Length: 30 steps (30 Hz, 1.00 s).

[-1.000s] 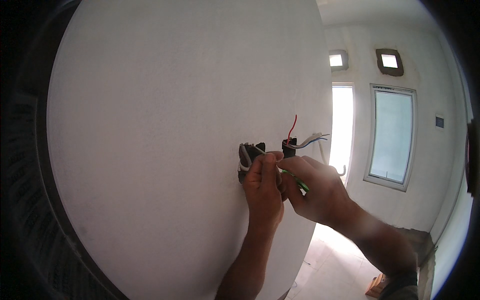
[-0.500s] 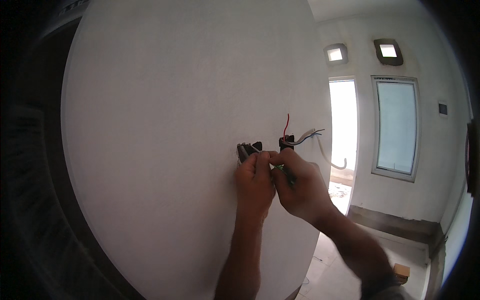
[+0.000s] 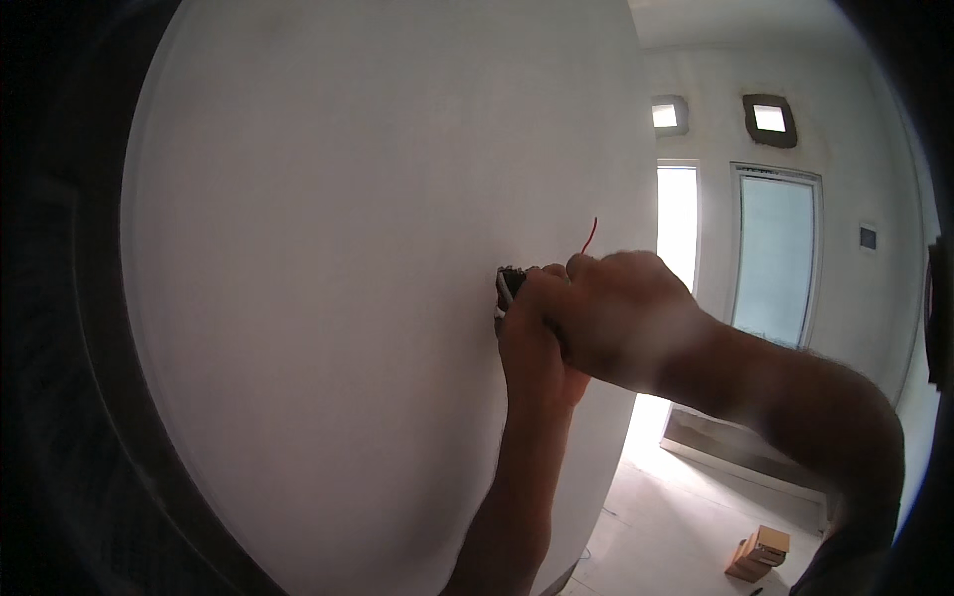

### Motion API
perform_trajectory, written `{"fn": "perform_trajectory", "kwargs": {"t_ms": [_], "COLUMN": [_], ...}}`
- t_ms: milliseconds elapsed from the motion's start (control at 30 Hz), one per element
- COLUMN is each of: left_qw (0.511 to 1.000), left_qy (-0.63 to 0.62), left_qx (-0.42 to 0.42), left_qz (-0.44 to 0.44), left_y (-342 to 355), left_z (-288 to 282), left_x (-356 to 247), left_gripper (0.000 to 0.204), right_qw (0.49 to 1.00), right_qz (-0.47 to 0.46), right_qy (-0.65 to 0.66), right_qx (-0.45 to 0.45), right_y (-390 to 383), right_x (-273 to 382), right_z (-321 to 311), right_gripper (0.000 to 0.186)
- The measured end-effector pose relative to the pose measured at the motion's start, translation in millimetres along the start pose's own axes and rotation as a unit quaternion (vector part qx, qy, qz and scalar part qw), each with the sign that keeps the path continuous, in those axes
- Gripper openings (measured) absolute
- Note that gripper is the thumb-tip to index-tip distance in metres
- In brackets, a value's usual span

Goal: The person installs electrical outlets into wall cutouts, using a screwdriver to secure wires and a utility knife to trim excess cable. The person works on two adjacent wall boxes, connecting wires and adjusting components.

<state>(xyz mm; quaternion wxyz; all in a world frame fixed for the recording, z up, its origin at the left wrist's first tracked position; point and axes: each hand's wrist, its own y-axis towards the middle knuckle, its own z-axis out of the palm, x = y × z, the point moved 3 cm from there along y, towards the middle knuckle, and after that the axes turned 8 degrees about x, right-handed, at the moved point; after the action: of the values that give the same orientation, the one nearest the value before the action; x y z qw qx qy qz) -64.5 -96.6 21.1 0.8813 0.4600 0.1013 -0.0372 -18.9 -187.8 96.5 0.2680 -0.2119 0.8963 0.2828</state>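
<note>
Red wire [image 3: 593, 236] points upward, leaning right; left hand [image 3: 529, 328], right hand [image 3: 626, 308] curled, contents hidden.

A big, smooth, grey-white wall [image 3: 328, 248] is filling most of the view, and a dark, blurry strip [image 3: 102, 298] is running down its left side. On the right, a pale far wall [image 3: 845, 149] is holding a tall window with cloudy blue glass and a white frame [image 3: 775, 248]. Bright light is pouring through a narrow white doorway [image 3: 678, 214]. Two small square holes [image 3: 769, 118] are glowing up high. Below, a brown, box-shaped stack [image 3: 758, 554] is sitting on the shiny, pale floor [image 3: 656, 517].
</note>
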Motion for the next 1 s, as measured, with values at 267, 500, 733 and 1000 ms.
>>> {"fn": "perform_trajectory", "kwargs": {"t_ms": [267, 500, 733, 1000], "left_qw": [0.985, 0.997, 0.994, 0.988], "left_qy": [-0.113, -0.066, -0.086, -0.087], "left_qx": [0.133, 0.042, 0.062, 0.123], "left_qz": [-0.006, 0.004, 0.031, 0.02], "left_y": [24.7, 20.2, 26.4, 27.5], "left_z": [-45.4, -38.5, -43.6, -50.8], "left_x": [9.0, 11.6, 17.6, 13.9], "left_gripper": [0.025, 0.028, 0.031, 0.027], "right_qw": [0.84, 0.996, 0.772, 0.995], "right_qz": [0.139, -0.024, 0.214, -0.029], "right_qy": [0.519, -0.05, 0.599, -0.006], "right_qx": [-0.073, -0.072, 0.007, -0.091], "right_y": [4.4, 0.5, 0.9, 2.5], "right_x": [-36.1, -15.5, -32.1, -12.3], "right_z": [23.0, 27.2, 23.7, 34.4], "right_gripper": [0.021, 0.03, 0.021, 0.012]}}
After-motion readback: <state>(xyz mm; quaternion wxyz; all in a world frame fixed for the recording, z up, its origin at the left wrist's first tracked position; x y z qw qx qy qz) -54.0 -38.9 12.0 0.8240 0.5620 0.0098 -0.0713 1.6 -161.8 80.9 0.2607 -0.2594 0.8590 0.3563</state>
